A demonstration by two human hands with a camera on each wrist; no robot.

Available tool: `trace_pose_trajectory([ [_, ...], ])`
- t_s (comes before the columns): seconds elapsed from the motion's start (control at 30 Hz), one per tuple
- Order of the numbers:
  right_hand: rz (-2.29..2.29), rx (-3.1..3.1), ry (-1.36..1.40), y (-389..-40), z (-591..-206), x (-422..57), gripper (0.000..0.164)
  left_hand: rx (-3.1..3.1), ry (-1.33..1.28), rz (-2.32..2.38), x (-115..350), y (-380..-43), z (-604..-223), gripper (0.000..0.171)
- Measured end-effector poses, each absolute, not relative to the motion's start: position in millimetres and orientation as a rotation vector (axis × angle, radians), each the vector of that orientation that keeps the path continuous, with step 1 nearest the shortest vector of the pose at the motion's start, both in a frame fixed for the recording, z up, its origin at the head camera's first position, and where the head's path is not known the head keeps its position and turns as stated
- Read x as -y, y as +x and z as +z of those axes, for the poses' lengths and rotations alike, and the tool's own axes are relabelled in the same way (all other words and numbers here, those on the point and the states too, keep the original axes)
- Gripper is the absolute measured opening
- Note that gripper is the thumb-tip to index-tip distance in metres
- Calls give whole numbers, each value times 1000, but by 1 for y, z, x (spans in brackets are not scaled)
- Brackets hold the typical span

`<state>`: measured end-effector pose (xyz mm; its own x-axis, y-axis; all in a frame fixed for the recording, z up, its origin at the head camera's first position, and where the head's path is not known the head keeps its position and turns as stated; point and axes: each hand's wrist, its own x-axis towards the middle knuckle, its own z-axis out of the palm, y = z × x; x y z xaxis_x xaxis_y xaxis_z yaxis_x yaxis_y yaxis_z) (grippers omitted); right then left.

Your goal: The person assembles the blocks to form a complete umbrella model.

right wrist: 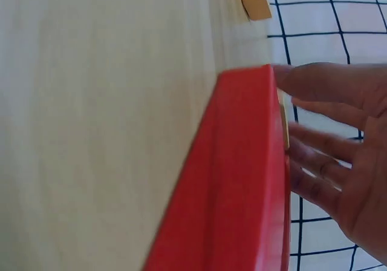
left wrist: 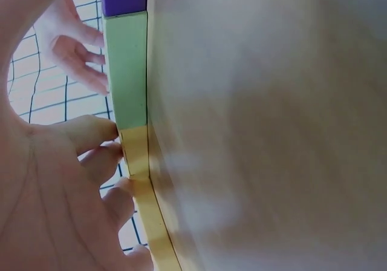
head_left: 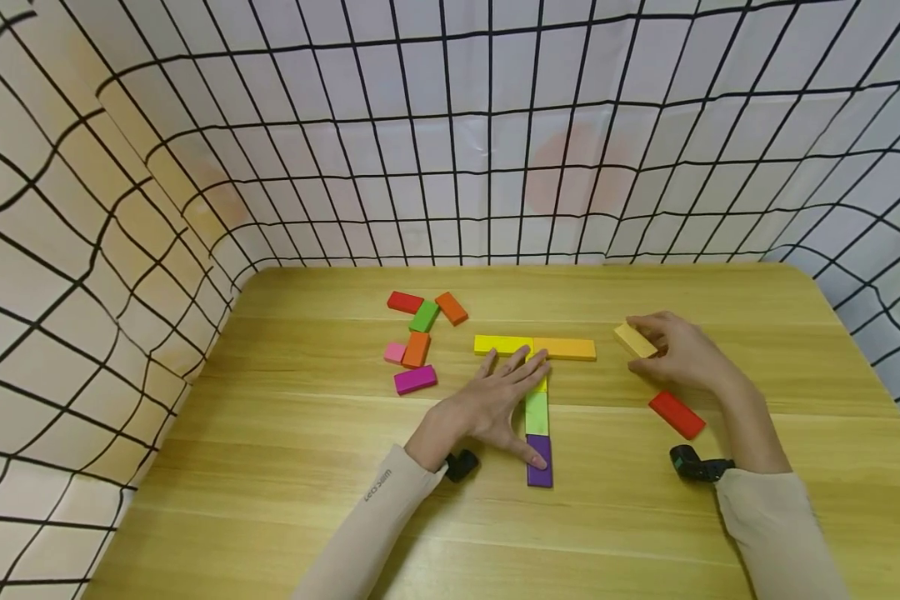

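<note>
Wooden blocks form a T on the table: a yellow block (head_left: pixel 495 343) and an orange block (head_left: pixel 570 349) make the bar. Below them, partly covered, runs a stem of yellow, light green (head_left: pixel 537 417) and purple (head_left: pixel 537 479) blocks. My left hand (head_left: pixel 487 408) rests over the stem with fingers spread, the thumb on the purple block and fingertips near the junction. To the right, my right hand (head_left: pixel 682 354) pinches a pale yellow block (head_left: pixel 634 341) between thumb and fingers. Nearer me lies a red block (head_left: pixel 677 415), large in the right wrist view, partly hiding the hand.
Left of the T lie several loose blocks: red (head_left: pixel 405 302), green (head_left: pixel 424 317), two orange (head_left: pixel 417 350), a small pink one (head_left: pixel 394 352) and magenta (head_left: pixel 416 379). A white cloth with black grid lines (head_left: pixel 450 150) hangs behind and beside the wooden table (head_left: pixel 270 433).
</note>
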<state>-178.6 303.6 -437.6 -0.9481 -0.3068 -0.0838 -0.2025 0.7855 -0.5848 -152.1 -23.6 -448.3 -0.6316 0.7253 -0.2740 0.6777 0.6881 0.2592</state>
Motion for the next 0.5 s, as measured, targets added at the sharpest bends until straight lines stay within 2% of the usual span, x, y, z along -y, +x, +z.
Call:
trace_pose_trajectory([
  [0.17, -872, -2773, -551, -180, -440, -308, 72, -2548, 1091, 180, 23, -151, -447, 138],
  [0.33, -845, -2798, -604, -180, -442, -306, 66, -2559, 1107, 208, 23, -152, -448, 139],
  [0.5, -883, -2762, -627, -180, -442, -304, 69, -2574, 1109, 250, 24, -156, -447, 141],
])
